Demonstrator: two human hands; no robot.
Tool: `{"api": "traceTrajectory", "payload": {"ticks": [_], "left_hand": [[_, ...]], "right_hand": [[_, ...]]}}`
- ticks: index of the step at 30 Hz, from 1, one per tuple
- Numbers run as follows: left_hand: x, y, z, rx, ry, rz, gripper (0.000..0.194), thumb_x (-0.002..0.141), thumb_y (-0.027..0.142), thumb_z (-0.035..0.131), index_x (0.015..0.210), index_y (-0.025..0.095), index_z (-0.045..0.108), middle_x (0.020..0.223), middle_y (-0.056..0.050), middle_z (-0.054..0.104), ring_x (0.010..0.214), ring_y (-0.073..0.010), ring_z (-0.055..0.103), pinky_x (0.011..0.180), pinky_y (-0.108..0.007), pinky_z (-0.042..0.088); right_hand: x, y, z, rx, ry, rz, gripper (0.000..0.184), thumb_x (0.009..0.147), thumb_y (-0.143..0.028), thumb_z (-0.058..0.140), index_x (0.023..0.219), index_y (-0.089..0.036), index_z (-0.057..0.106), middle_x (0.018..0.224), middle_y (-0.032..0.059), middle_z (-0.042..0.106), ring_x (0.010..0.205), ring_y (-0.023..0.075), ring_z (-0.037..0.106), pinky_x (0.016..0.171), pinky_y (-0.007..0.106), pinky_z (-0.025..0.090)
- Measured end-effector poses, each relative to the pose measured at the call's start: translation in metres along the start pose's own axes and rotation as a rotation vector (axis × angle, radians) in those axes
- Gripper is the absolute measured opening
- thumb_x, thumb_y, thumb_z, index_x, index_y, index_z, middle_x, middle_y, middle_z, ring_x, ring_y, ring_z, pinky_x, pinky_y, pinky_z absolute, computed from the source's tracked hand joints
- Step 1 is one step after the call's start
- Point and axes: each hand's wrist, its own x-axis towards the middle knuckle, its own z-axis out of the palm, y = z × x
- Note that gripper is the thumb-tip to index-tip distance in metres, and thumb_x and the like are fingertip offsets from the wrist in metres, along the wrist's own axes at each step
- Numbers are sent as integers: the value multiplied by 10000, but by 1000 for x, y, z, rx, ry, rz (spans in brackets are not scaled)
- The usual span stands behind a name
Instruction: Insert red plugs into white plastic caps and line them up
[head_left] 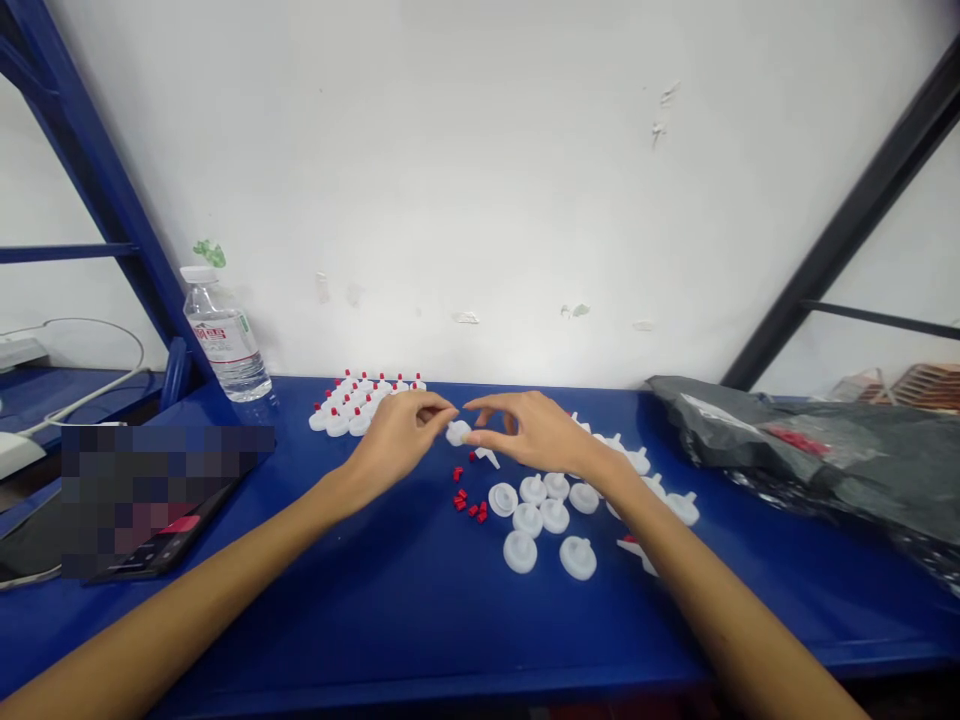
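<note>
Above the blue tabletop (375,620), the right hand (536,430), half open, has its thumb against 1 round white plastic cap (457,433), apparently to steady it beside the left hand (401,430), whose fingertips nearly meet, any hold hidden from view.

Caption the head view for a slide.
Left hand and right hand at a round white plastic piece over a blue tabletop, small loose red plastic caps nearby.
</note>
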Motion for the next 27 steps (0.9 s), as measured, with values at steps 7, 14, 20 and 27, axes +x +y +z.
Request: {"api": "traceTrajectory", "payload": {"ticks": [7,14,20,27], "left_hand": [[-5,6,7,-189,138,-55,279,904,393,595,860,170,758,805,-38,744,594,-146,665,627,-265,542],[0,-14,-2,199,-126,25,352,925,349,545,1204,222,716,910,-45,782,812,-214,718,812,-329,535],[14,-21,-48,777,-32,-129,366,924,313,458,1118,181,738,1027,-141,747,1005,-308,669,824,-373,509],[15,-54,-62,667,-154,-318,172,754,266,618,772,167,757,801,-124,748,788,-256,699,710,-292,495]], "right_hand": [[-4,-1,-4,-95,-67,7,297,827,-482,710,1036,-275,748,874,-14,765,693,153,651,632,283,406],[-15,20,-32,-17,-293,146,499,747,-616,730,1081,-246,760,717,8,726,575,160,622,546,286,402],[-16,23,-37,-33,-71,143,500,883,-664,538,971,-226,765,680,14,694,558,136,580,557,287,380],[-14,20,-32,-104,10,111,459,929,-604,511,899,-214,751,651,8,683,584,135,585,592,294,380]]}}
